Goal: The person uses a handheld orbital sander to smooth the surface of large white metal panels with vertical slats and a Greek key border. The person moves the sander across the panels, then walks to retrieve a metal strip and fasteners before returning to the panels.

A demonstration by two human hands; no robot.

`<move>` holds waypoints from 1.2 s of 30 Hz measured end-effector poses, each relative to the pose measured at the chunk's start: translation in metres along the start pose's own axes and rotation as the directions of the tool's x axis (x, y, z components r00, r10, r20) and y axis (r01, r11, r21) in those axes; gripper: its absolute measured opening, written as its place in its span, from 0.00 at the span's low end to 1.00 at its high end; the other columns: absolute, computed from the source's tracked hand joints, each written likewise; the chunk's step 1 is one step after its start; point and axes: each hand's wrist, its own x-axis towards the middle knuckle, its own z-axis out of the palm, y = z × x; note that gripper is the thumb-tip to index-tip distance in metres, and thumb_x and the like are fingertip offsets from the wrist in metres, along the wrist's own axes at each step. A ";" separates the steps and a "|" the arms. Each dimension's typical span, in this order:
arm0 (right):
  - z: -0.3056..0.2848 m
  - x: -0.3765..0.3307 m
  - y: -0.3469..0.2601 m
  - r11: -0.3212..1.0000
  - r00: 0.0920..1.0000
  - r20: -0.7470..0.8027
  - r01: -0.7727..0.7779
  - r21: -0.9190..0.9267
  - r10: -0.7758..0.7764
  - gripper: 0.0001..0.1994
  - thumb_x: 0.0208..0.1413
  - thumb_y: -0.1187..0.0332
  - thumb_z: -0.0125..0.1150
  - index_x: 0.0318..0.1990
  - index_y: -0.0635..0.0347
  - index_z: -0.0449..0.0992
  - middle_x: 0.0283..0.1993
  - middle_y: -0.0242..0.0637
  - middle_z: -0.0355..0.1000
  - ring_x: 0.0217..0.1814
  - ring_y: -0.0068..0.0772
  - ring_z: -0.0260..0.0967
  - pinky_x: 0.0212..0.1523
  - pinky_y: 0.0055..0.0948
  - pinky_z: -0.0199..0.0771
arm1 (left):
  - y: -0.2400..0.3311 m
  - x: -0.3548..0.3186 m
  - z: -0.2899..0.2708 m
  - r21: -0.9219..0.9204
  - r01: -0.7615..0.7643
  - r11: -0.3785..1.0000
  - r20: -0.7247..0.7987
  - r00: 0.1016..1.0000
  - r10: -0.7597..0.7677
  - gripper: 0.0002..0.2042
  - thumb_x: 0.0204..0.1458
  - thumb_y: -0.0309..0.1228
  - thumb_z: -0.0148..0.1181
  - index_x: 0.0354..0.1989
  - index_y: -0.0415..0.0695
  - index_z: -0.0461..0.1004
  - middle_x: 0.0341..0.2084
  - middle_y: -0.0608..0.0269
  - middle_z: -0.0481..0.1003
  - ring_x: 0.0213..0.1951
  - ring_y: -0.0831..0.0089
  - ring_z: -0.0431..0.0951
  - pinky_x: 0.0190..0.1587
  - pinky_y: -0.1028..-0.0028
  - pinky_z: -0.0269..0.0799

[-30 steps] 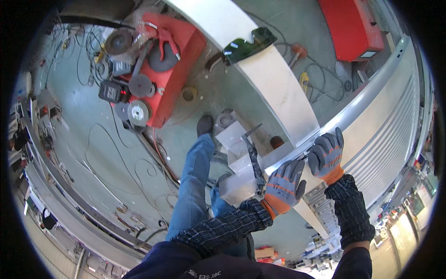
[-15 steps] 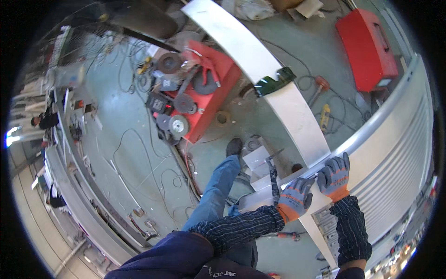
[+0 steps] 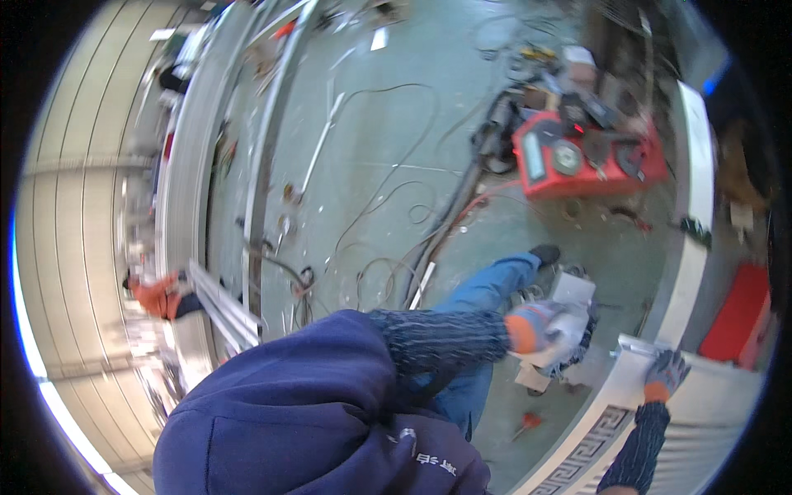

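My left hand (image 3: 532, 327), in a grey and orange glove, is low over the floor beside a pale, whitish piece (image 3: 568, 332). Motion smears its fingers, so whether it holds that piece is unclear. A white block (image 3: 572, 289) stands just beyond it. My right hand (image 3: 667, 373), gloved alike, lies on the corner of a large white metal panel (image 3: 631, 373), its fingers stretched over the surface. From that corner a long white strip (image 3: 686, 276) runs away from me, with a dark band (image 3: 695, 231) around it.
A red machine (image 3: 594, 183) carries grinding discs and tools on top. Another red case (image 3: 734, 318) stands at the far right. Cables (image 3: 450, 216) snake over the green floor. Long metal profiles (image 3: 268, 140) lie at left, with a person in orange (image 3: 157, 297) beyond them.
My view has swung to the left. My left hand has left the panel's edge and moved left, to the pale things on the floor. My right hand stays at the panel.
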 end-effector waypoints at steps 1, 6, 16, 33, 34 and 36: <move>-0.017 -0.005 -0.016 0.997 0.995 -0.070 -0.066 0.029 0.068 0.21 0.72 0.56 0.45 0.64 0.53 0.74 0.70 0.44 0.69 0.73 0.52 0.63 0.78 0.61 0.46 | -0.045 -0.037 -0.039 -0.015 0.022 1.000 -0.069 0.997 -0.023 0.33 0.50 0.42 0.66 0.65 0.42 0.70 0.58 0.43 0.76 0.59 0.48 0.77 0.63 0.58 0.72; -0.023 -0.054 -0.075 0.959 0.945 -0.281 -0.091 0.268 0.169 0.24 0.73 0.54 0.48 0.69 0.57 0.69 0.72 0.48 0.67 0.74 0.49 0.63 0.73 0.52 0.60 | -0.307 -0.274 -0.135 -0.262 0.801 0.539 -0.389 0.424 -0.818 0.24 0.57 0.52 0.59 0.40 0.39 0.82 0.43 0.40 0.82 0.42 0.43 0.83 0.44 0.50 0.76; -0.015 -0.204 -0.296 0.625 0.920 0.212 0.046 0.779 -0.331 0.16 0.67 0.60 0.60 0.52 0.65 0.78 0.51 0.46 0.77 0.54 0.44 0.72 0.57 0.40 0.71 | -0.311 -0.581 -0.002 -0.512 0.854 0.090 0.013 0.113 -0.994 0.20 0.63 0.46 0.52 0.44 0.42 0.83 0.43 0.39 0.82 0.43 0.44 0.83 0.43 0.52 0.77; -0.102 -0.133 -0.478 0.511 0.697 0.674 -0.497 0.701 -0.245 0.35 0.68 0.40 0.48 0.73 0.52 0.63 0.66 0.50 0.72 0.55 0.56 0.75 0.52 0.65 0.72 | -0.557 -0.621 -0.127 -0.540 0.651 0.534 -0.272 0.465 -0.842 0.20 0.63 0.48 0.53 0.44 0.44 0.82 0.43 0.38 0.81 0.42 0.42 0.82 0.45 0.48 0.75; -0.107 -0.130 -0.529 0.537 0.677 0.524 -0.220 0.815 -0.518 0.35 0.69 0.40 0.47 0.72 0.56 0.65 0.67 0.48 0.71 0.57 0.56 0.75 0.55 0.67 0.71 | -0.581 -0.641 -0.149 -0.453 0.676 0.581 -0.320 0.484 -0.814 0.20 0.64 0.48 0.53 0.44 0.44 0.82 0.43 0.38 0.81 0.41 0.41 0.82 0.45 0.48 0.75; -0.167 -0.111 -0.638 0.557 0.751 0.435 -0.109 0.823 -0.496 0.27 0.69 0.48 0.51 0.63 0.60 0.69 0.59 0.45 0.74 0.51 0.48 0.75 0.50 0.57 0.72 | -0.598 -0.619 -0.242 -0.597 0.600 0.533 -0.258 0.485 -0.836 0.22 0.64 0.50 0.55 0.49 0.42 0.81 0.40 0.45 0.82 0.40 0.56 0.83 0.45 0.59 0.76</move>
